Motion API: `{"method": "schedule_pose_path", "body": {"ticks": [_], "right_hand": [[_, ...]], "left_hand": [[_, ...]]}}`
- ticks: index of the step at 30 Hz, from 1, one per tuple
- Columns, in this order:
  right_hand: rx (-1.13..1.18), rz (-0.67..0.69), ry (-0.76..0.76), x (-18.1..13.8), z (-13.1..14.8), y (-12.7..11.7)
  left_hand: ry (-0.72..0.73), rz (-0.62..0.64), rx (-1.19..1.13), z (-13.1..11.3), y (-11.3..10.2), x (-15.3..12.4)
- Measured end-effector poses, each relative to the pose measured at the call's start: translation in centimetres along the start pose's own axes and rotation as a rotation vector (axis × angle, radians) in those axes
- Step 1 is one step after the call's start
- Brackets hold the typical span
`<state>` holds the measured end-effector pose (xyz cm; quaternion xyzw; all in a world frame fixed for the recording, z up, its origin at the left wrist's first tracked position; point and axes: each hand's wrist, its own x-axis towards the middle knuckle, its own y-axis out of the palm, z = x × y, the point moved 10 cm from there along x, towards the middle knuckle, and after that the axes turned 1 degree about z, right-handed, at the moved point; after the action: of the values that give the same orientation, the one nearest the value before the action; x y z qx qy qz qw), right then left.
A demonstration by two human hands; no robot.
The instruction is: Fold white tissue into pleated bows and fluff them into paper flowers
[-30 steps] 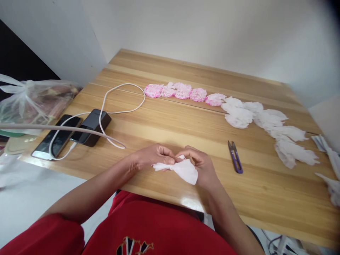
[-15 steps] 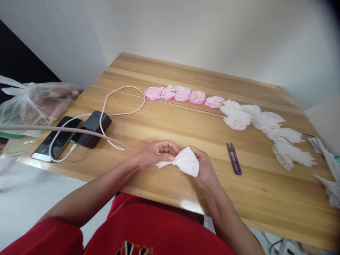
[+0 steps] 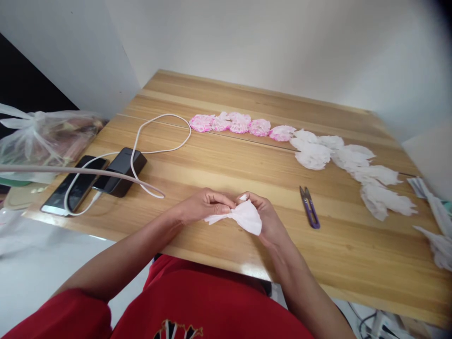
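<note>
Between my hands is a white tissue paper bow (image 3: 247,217), gathered at its middle and fanned out on the right. My left hand (image 3: 203,207) pinches it at the gathered middle, thumb on top. My right hand (image 3: 265,214) grips the fanned side, its fingertips at the upper edge where a small piece of the paper sticks up. The right fingers are partly hidden behind the paper. To the right lie purple-handled thread snips (image 3: 310,207), blades pointing away from me, touched by neither hand.
Pink-edged paper flowers (image 3: 240,123) and white paper flowers (image 3: 314,155) form a row across the wooden table (image 3: 212,165). More white paper (image 3: 436,245) lies at the right edge. On the left are a phone (image 3: 76,186), a black power bank (image 3: 122,172), a white cable (image 3: 160,115) and a plastic bag (image 3: 45,136).
My right fingertips have shifted along the upper edge of the paper, and a small piece of it now stands up there. The fan looks more folded. My left hand keeps its pinch.
</note>
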<state>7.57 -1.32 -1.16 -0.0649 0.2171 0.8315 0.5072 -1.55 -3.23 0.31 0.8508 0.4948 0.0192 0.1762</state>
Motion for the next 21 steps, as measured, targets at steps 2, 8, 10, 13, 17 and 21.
{"method": "schedule_pose_path", "body": {"ticks": [2,8,10,13,17,21], "right_hand": [[-0.046,0.010,-0.038,0.0,0.3,0.0],[-0.450,-0.072,-0.346,-1.1,3.4,-0.1],[-0.584,-0.101,-0.477,-1.8,4.7,0.3],[-0.717,-0.077,-0.611,-2.5,5.7,1.5],[-0.781,-0.069,-0.653,-2.7,5.8,1.9],[-0.808,-0.095,-0.689,-2.9,5.9,1.8]], "left_hand": [[0.048,0.005,0.037,-0.4,0.0,0.0],[0.059,-0.178,0.105,-0.1,-1.6,0.2],[0.033,-0.250,0.149,0.1,-2.2,0.2],[0.016,-0.285,0.196,0.2,-2.1,0.3],[0.096,-0.329,0.250,-0.9,-2.0,0.4],[0.178,-0.375,0.477,-2.8,-2.1,-0.2]]}}
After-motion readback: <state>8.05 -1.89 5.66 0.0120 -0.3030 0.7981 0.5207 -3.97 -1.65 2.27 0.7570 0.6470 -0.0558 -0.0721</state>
